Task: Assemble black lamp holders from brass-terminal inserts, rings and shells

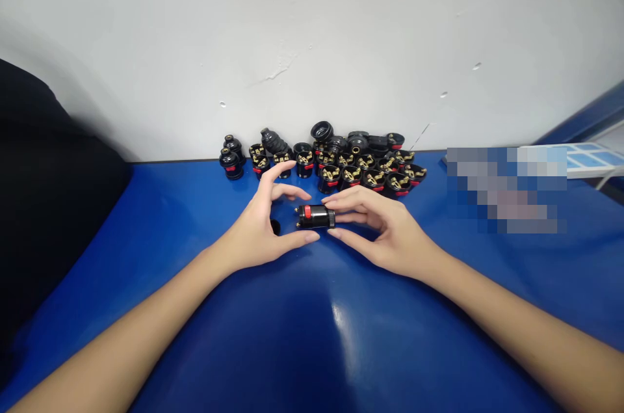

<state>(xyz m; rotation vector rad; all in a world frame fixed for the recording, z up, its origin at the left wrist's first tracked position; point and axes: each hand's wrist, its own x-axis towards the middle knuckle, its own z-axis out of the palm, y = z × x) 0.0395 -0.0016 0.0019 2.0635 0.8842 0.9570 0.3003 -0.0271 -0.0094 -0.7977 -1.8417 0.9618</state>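
A black cylindrical electrical plug (319,216) with a red tab lies sideways above the blue table, small metal ends sticking out on its left. My right hand (377,224) pinches its right end between thumb and fingertips. Around its left part, my left hand (260,221) is curved with thumb and fingers apart; I see no firm contact there. A small black round part (275,227) shows beside the left palm, partly hidden by the hand.
Against the white wall (312,42) stand several black cups with brass contacts and red tabs (351,177). Capped black pieces (231,163) stand at their left. Dark cloth (43,192) fills the left side. A pixelated patch (507,192) covers things on the right.
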